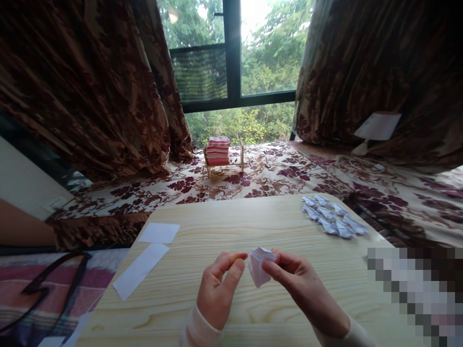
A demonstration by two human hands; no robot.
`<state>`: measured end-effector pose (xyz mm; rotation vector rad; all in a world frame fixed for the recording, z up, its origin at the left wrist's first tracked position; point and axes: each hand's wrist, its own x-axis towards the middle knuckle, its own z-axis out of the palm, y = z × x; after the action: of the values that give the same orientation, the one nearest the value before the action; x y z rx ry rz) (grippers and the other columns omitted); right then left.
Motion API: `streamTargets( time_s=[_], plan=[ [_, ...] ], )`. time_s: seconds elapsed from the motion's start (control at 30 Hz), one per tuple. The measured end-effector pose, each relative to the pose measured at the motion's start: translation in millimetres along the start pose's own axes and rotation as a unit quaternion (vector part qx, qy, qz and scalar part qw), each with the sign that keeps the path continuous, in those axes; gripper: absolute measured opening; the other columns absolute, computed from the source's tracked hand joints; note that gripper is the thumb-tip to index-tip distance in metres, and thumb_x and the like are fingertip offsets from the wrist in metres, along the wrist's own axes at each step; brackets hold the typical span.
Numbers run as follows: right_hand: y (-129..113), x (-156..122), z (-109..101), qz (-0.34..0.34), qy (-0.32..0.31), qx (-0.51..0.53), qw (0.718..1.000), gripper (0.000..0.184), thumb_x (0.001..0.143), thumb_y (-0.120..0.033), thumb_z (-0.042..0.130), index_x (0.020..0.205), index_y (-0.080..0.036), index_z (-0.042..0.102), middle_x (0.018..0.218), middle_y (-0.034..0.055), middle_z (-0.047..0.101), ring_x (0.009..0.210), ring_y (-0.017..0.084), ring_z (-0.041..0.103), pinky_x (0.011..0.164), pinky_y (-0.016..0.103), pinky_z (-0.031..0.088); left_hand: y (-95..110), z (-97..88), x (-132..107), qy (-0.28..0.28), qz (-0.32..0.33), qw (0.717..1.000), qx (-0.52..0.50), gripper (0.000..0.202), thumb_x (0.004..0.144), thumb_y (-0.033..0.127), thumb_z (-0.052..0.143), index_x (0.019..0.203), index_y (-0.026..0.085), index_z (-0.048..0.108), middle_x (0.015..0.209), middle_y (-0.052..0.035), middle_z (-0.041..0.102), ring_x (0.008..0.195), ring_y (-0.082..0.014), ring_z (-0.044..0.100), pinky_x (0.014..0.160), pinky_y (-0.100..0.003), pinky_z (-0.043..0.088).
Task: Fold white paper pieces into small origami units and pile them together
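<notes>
A small folded piece of white paper is held above the wooden table, pinched between the thumb and fingers of my right hand. Just to its left is my left hand, its thumb and index finger apart at the tips and nothing visible between them. The other fingers of that hand curl inward. On the table's left side lie two flat white paper strips, a shorter one at the back and a longer one in front. Several folded white paper pieces sit grouped at the back right corner.
Beyond the table, a small rack with stacked pink striped cloths stands on a floral-covered ledge. A white lamp is at the right by the curtain. More white paper shows at the lower left edge.
</notes>
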<state>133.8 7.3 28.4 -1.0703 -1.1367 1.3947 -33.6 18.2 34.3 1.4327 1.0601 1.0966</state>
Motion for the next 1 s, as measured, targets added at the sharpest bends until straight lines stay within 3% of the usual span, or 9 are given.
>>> streamTargets(
  time_s=[0.13, 0.23, 0.5, 0.87, 1.0],
  plan=[
    [0, 1, 1, -0.004, 0.001, -0.009, 1.0, 0.035, 0.073, -0.045, 0.068, 0.058, -0.016, 0.055, 0.06, -0.0016, 0.053, 0.06, 0.013, 0.046, 0.058, 0.025, 0.039, -2, 3.5, 4, 0.015, 0.019, 1.0, -0.005, 0.02, 0.081, 0.028, 0.06, 0.071, 0.016, 0.072, 0.074, -0.0036, 0.063, 0.076, -0.0177, 0.057, 0.073, -0.026, 0.044],
    [-2, 1, 0, -0.008, 0.002, -0.015, 1.0, 0.029, 0.074, -0.043, 0.068, 0.065, -0.016, 0.063, 0.066, -0.0003, 0.057, 0.065, 0.013, 0.049, 0.061, 0.024, 0.041, -3, 8.2, 3, 0.04, 0.012, 0.999, -0.012, 0.022, 0.079, 0.027, 0.061, 0.063, 0.016, 0.071, 0.068, -0.0023, 0.061, 0.07, -0.0161, 0.056, 0.068, -0.025, 0.042],
    [-4, 0, -4, -0.039, 0.017, -0.053, 0.998, 0.029, 0.078, -0.044, 0.064, 0.066, -0.017, 0.067, 0.067, 0.0, 0.059, 0.065, 0.014, 0.053, 0.061, 0.024, 0.043, -4, 10.4, 2, 0.066, 0.014, 0.998, -0.012, 0.019, 0.079, 0.025, 0.06, 0.069, 0.016, 0.074, 0.065, -0.0012, 0.061, 0.068, -0.0155, 0.055, 0.068, -0.025, 0.042],
    [-1, 0, -3, -0.058, 0.026, -0.052, 0.997, 0.032, 0.078, -0.044, 0.064, 0.065, -0.015, 0.066, 0.068, 0.0028, 0.06, 0.066, 0.015, 0.054, 0.061, 0.026, 0.044, 0, 13.2, -1, 0.029, 0.008, 0.999, -0.018, 0.02, 0.078, 0.028, 0.062, 0.067, 0.015, 0.074, 0.068, -0.0032, 0.061, 0.07, -0.0168, 0.057, 0.067, -0.025, 0.044],
    [-2, -1, -1, -0.066, 0.033, -0.049, 0.996, 0.03, 0.078, -0.043, 0.064, 0.065, -0.016, 0.066, 0.068, 0.0022, 0.06, 0.066, 0.015, 0.054, 0.061, 0.026, 0.044, -3, 13.9, -1, 0.058, 0.027, 0.998, 0.005, 0.02, 0.078, 0.025, 0.062, 0.062, 0.015, 0.069, 0.065, -0.0016, 0.06, 0.066, -0.0154, 0.055, 0.065, -0.024, 0.043]
  ],
)
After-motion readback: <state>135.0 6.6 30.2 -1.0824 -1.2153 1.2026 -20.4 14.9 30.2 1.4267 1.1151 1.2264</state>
